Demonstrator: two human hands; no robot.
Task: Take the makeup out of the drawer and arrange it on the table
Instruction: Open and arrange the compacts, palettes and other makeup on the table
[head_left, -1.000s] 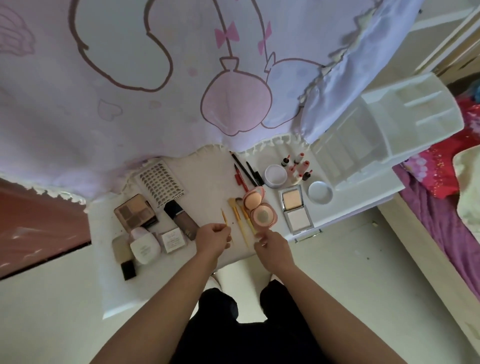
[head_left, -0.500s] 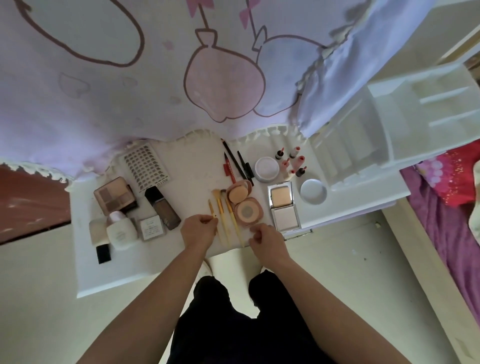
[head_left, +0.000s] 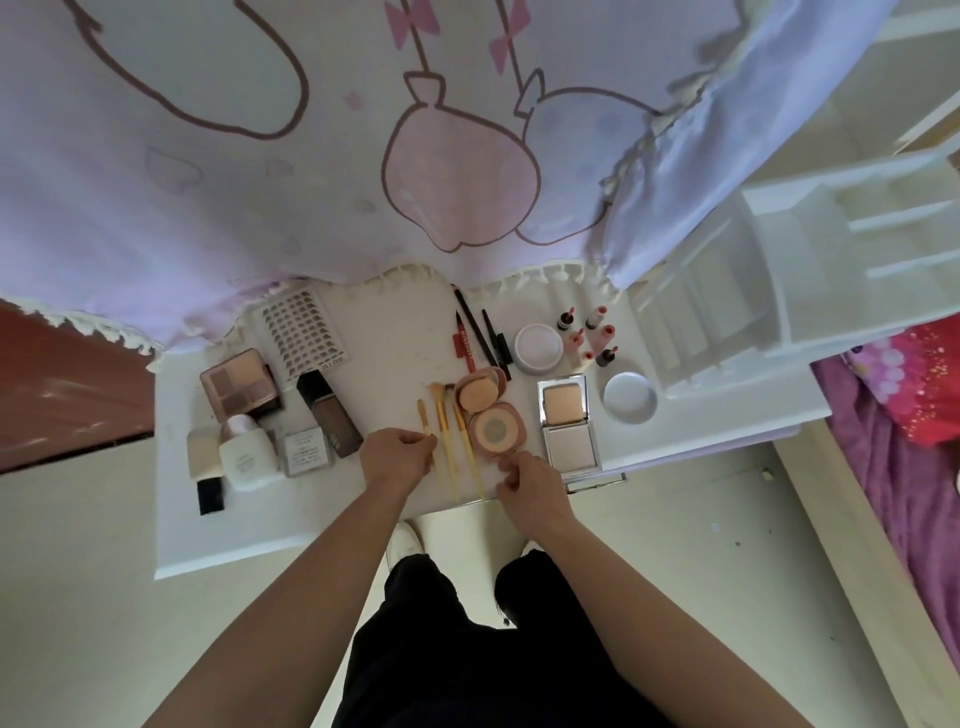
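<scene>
Makeup lies spread on the white table (head_left: 405, 332). My left hand (head_left: 397, 457) pinches the lower end of a small yellow brush (head_left: 423, 415). Two longer yellow brushes (head_left: 447, 436) lie just right of it. My right hand (head_left: 530, 483) sits with curled fingers at the front edge of the open pink round compact (head_left: 491, 415), beside the longest brush's handle, and I see nothing in it. An open square powder compact (head_left: 566, 421) lies to the right. The white drawer organiser (head_left: 779, 291) stands at the table's right end.
At the left lie an eyeshadow palette (head_left: 239, 384), a dark foundation bottle (head_left: 330, 413), a white bottle (head_left: 244, 454) and a small box (head_left: 306, 452). Pencils (head_left: 470, 332), a white jar (head_left: 538, 347) and several tiny bottles (head_left: 587, 332) sit at the back. A curtain (head_left: 363, 156) hangs behind.
The view has shifted slightly. Both hands stay at the brushes near the table's front edge, and the left hand keeps its pinch on the small brush.
</scene>
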